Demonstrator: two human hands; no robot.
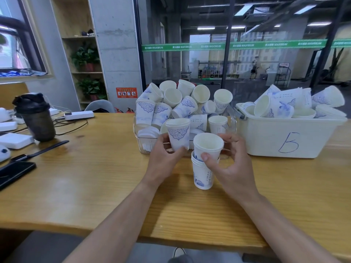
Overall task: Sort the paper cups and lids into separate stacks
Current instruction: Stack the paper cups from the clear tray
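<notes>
I'm looking down on a wide wooden table (pixel 95 186) that fills most of my view. At its far right sits a white tub (pixel 284 137) marked with a handwritten B and heaped with paper cups. Just left of it is a clear basket (pixel 138 130) piled high with more blue-patterned cups (pixel 182 103), with a few white lids (pixel 147 132) lying at its lower left. On the far left of the table stands a dark shaker bottle (pixel 37 116), with a black phone (pixel 13 173) nearer the edge. In front of the basket, a short stack of cups (pixel 202 175) stands upright on the wood. My right hand (pixel 228 168) has thumb and fingers curled round a single cup (pixel 208 147), which sits partly nested in the stack's top. My left hand (pixel 161 158) grips another cup (pixel 178 135) by its base, upright, just left of the stack.
</notes>
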